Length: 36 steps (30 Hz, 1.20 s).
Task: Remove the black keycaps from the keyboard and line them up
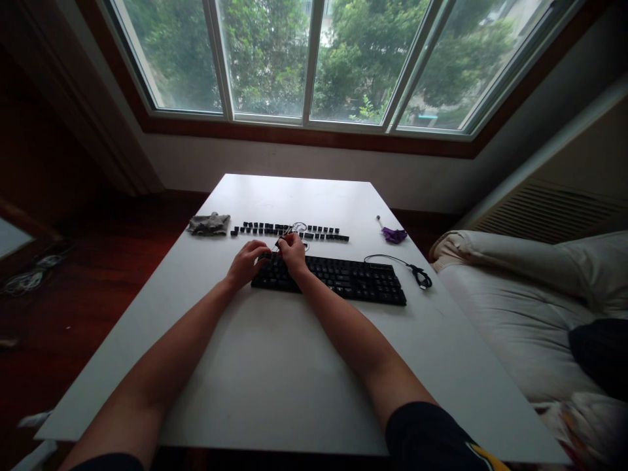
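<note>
A black keyboard [350, 279] lies across the middle of the white table [275, 366]. My left hand [248, 261] rests curled at the keyboard's left end, fingers closed on its corner. My right hand [293, 252] is pinched over the keyboard's upper left keys, gripping a thin wire keycap puller [296, 228] whose loop sticks up behind the fingers. A row of loose black keycaps [289, 230] is laid out just beyond both hands.
A crumpled grey cloth [209, 224] lies at the left of the keycap row. A small purple brush [392, 233] sits at the right. The keyboard's cable and plug [419, 273] curl near the table's right edge. A bed with pillows [530, 294] stands right.
</note>
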### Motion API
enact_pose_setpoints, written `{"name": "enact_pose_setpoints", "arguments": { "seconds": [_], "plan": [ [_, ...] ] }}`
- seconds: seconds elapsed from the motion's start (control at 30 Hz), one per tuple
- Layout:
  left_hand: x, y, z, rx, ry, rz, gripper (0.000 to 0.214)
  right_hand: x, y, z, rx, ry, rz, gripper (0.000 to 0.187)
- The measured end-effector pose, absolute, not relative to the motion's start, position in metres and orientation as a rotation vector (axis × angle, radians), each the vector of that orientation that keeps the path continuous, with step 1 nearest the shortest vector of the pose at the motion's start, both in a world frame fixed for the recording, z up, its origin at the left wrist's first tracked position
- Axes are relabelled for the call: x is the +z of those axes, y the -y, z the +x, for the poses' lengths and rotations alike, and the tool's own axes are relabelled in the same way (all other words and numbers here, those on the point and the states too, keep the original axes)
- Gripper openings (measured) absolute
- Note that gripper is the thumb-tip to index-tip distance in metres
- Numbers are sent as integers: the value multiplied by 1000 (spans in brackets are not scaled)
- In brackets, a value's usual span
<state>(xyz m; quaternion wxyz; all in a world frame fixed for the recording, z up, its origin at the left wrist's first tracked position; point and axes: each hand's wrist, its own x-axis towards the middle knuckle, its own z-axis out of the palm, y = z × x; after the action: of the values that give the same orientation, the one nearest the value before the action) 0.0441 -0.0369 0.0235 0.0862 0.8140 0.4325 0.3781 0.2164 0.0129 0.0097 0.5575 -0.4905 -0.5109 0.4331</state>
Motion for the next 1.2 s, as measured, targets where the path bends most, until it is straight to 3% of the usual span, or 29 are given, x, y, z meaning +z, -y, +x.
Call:
{"name": "enact_pose_setpoints", "arguments": {
  "seconds": [0.4, 0.6, 1.2],
  "plan": [
    [10, 22, 21, 1251, -1652, 2231, 20, 4, -16, 214, 1000, 1206, -1114, 21],
    [-5, 9, 6, 1150, -1947, 2187, 18, 6, -14, 214, 1019, 1216, -1110, 23],
    [11, 21, 19, 878, -2144, 2136, 31, 3, -15, 213, 1004, 1203, -1077, 23]
  ]
}}
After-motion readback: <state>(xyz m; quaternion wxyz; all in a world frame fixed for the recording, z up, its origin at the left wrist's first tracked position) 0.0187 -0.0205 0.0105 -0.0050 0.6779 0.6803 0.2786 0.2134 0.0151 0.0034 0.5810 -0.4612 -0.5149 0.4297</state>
